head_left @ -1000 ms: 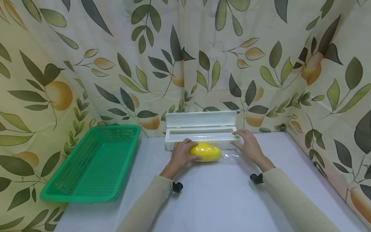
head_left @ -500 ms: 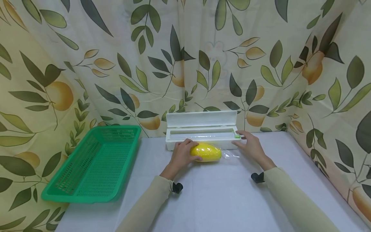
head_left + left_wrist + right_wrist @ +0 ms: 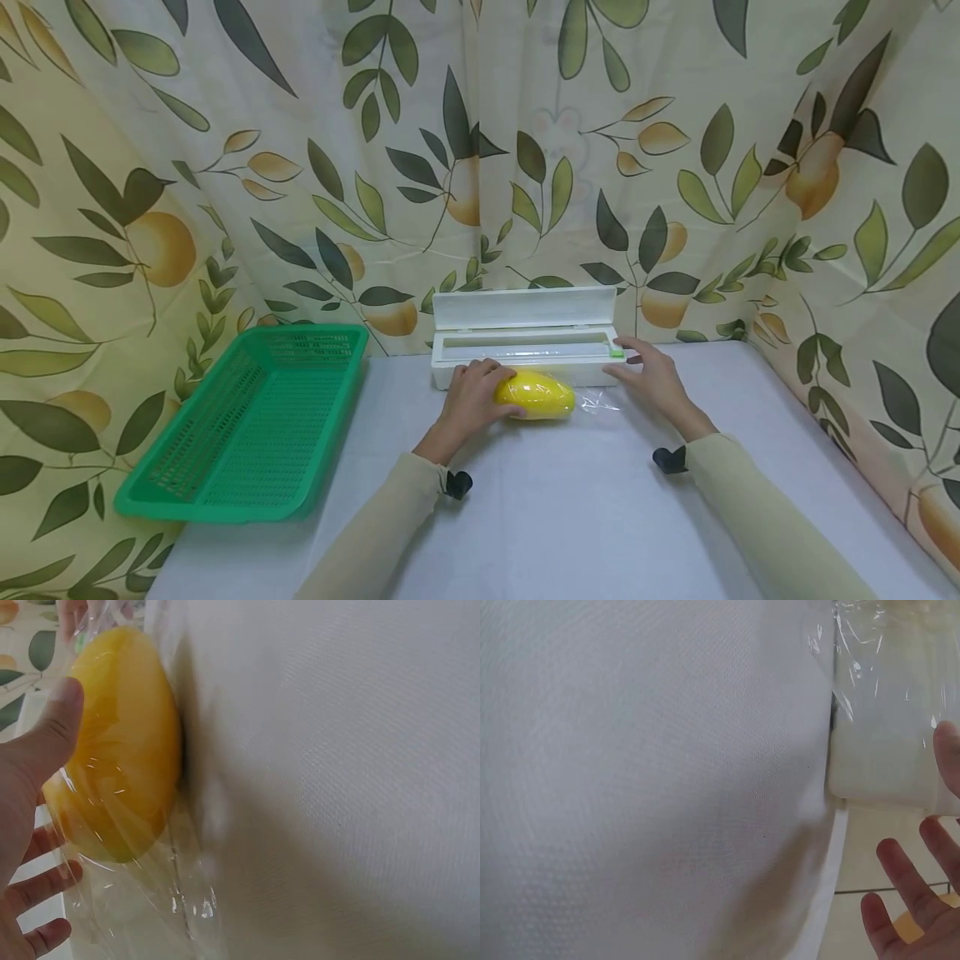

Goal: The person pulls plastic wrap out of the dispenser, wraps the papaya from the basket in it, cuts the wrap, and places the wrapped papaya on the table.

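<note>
Left hand (image 3: 468,402) still gripping mango (image 3: 537,395) — right hand (image 3: 651,377) open, unmoved

White cloth-covered surface (image 3: 570,517). On it: green perforated basket (image 3: 247,425) at left edge, white open-lidded dispenser box (image 3: 525,346) at back, yellow film-wrapped fruit (image 3: 536,394) just before box.

Left hand (image 3: 471,398) covers the yellow fruit's (image 3: 537,394) left end. Wrist views crop both hands at frame edge; film roll inside the dispenser (image 3: 525,350) too small to tell.
</note>
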Demonstrator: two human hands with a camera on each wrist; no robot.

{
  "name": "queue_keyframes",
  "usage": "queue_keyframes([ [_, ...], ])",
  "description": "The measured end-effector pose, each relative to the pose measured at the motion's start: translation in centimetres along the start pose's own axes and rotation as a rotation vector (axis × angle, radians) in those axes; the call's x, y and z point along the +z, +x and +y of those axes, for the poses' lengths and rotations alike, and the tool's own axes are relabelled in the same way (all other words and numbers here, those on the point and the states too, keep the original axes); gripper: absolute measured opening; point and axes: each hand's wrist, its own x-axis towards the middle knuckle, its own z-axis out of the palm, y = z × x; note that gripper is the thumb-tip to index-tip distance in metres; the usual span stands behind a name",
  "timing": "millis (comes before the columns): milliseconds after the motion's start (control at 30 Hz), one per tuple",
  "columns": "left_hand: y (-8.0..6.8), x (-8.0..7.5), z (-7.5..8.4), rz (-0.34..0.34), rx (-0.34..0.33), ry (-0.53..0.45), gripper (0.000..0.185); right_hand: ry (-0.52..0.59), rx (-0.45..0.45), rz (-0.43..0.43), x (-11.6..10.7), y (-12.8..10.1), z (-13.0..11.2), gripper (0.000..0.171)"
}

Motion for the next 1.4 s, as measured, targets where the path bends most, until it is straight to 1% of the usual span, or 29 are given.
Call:
queue_keyframes([
  [133,0.1,-0.4,0.1,0.001,0.033,0.029,0.069,0.006,-0.002,-0.002,0.0,0.0,0.1,0.065],
  [267,0.3,-1.1,0.3,-0.004,0.06,0.052,0.067,0.006,-0.002,0.009,0.2,0.0,0.3,0.065],
  [400,0.9,-1.8,0.9,-0.019,0.073,0.047,0.064,0.017,0.003,0.013,0.4,0.0,0.4,0.066],
  [533,2.4,-2.2,2.2,-0.039,0.107,0.022,0.06,0.026,0.025,0.008,0.3,0.0,0.5,0.066],
  [667,4.3,-2.2,3.9,-0.064,0.14,0.0,0.053,0.037,0.037,0.001,0.2,-0.1,0.5,0.067],
  [733,5.3,-2.1,4.8,-0.076,0.146,-0.018,0.049,0.044,0.045,-0.003,0.2,-0.1,0.4,0.068],
  [933,8.0,-1.1,7.2,-0.118,0.175,-0.052,0.038,0.049,0.038,-0.001,0.1,-0.3,0.5,0.068],
  [1067,9.7,-0.1,8.7,-0.144,0.17,-0.076,0.034,0.052,0.016,0.016,0.3,-0.4,0.9,0.066],
  [1233,11.6,1.2,9.6,-0.149,0.157,-0.121,0.034,0.063,-0.011,0.041,0.4,-0.3,1.0,0.064],
  [1300,12.2,1.7,10.0,-0.144,0.163,-0.136,0.036,0.07,-0.015,0.05,0.5,-0.3,1.0,0.064],
  [1400,13.0,2.4,10.5,-0.143,0.178,-0.12,0.039,0.087,-0.027,0.058,0.7,-0.2,1.0,0.064],
])
